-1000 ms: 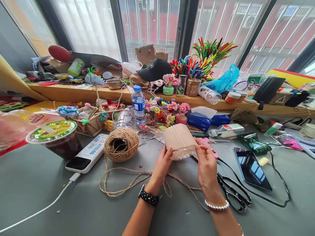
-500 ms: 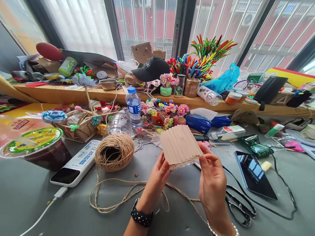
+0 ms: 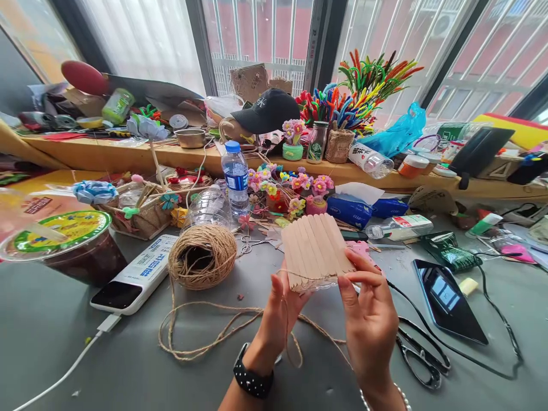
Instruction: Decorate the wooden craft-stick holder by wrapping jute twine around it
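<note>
My left hand (image 3: 280, 311) and my right hand (image 3: 369, 317) together hold up a small holder clad in upright wooden craft sticks (image 3: 315, 249) over a clear plastic base. The left fingers pinch its lower left edge; the right fingers stretch across its lower right edge. A strand of jute twine (image 3: 205, 337) runs from under the hands in loops across the grey table (image 3: 85, 365) to a twine ball (image 3: 202, 256) on the left. A black watch is on my left wrist.
Black scissors (image 3: 422, 357) lie right of my right hand, a dark phone (image 3: 448, 299) with a cable beyond. A white power bank (image 3: 136, 274), a lidded cup (image 3: 64, 245) and water bottles (image 3: 234, 180) stand left. Craft flowers, pipe cleaners (image 3: 363, 85) and a cap (image 3: 268, 111) crowd the window ledge.
The stick-clad holder has been lifted off the table and tilted toward me. My hands came nearer the camera. The view shifted slightly.
</note>
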A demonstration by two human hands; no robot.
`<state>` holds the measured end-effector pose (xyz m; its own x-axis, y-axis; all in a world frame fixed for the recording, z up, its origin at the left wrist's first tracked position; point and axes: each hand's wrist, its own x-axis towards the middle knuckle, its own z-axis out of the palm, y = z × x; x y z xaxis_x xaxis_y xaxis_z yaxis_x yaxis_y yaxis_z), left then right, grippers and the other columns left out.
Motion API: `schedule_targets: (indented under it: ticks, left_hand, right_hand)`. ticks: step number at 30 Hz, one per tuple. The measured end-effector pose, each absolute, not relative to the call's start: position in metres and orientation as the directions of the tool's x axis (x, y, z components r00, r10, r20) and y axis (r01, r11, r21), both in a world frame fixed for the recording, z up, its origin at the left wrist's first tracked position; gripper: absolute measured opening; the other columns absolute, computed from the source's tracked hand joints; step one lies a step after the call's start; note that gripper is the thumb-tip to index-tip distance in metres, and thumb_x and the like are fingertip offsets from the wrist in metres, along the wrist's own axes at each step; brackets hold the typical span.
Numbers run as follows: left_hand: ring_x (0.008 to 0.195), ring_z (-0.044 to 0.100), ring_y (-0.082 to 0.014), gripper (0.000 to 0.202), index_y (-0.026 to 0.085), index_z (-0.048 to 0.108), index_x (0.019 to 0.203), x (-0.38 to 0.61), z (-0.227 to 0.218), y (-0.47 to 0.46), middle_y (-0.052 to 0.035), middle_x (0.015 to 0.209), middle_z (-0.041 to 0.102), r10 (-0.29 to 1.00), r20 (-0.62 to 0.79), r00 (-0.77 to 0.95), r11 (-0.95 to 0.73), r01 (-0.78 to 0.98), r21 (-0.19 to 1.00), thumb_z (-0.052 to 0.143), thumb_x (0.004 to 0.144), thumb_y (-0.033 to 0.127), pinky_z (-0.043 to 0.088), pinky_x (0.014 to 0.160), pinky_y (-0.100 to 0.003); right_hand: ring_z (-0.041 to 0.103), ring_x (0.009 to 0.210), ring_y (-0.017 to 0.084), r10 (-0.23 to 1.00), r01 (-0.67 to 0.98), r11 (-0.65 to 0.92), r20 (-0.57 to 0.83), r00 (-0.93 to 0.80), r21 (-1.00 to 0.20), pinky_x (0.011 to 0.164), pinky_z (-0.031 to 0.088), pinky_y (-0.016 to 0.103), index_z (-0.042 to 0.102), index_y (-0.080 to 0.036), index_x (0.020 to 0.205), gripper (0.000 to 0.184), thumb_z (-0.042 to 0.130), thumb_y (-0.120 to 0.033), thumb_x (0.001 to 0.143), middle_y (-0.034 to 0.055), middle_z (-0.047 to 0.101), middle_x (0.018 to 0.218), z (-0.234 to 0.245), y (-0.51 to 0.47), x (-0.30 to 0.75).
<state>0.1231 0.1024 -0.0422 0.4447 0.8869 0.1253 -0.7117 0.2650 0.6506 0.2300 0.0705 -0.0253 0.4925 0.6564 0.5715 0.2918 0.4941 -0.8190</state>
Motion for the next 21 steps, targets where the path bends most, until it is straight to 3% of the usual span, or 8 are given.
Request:
schedule_targets:
  ticks: [6,11,21]
  left_hand:
    - [0.132,0.025,-0.0330,0.086,0.029,0.021,0.141,0.122,-0.043,0.103,-0.0067,0.144,0.032,0.910,0.106,0.400,0.243,-0.725,0.644,0.054,0.070,0.064,0.021,0.107,-0.049]
    - [0.130,0.030,-0.0329,0.084,0.030,0.025,0.139,0.119,-0.048,0.104,-0.0081,0.142,0.036,0.928,0.057,0.368,0.248,-0.725,0.642,0.060,0.069,0.059,0.027,0.104,-0.048]
    - [0.124,0.040,-0.0311,0.067,0.022,0.037,0.133,0.121,-0.049,0.103,-0.0109,0.128,0.052,0.931,0.000,0.366,0.274,-0.695,0.665,0.060,0.075,0.048,0.034,0.099,-0.046]
  right_hand:
    - [0.046,0.116,0.021,0.692,0.277,0.452,0.529,0.491,-0.848,0.096,0.036,0.042,0.054,-0.021,0.084,0.004,0.057,-0.022,0.082,0.0057,0.054,0.119,-0.032,0.071,0.233]
    - [0.047,0.114,0.021,0.723,0.284,0.416,0.504,0.473,-0.864,0.095,0.037,0.042,0.054,-0.021,0.083,0.005,0.057,-0.025,0.082,0.0053,0.055,0.117,-0.038,0.071,0.233]
    - [0.047,0.112,0.023,0.657,0.464,0.496,0.666,0.352,-0.734,0.096,0.035,0.046,0.058,-0.021,0.081,0.004,0.060,-0.024,0.081,0.0061,0.055,0.114,-0.035,0.070,0.231]
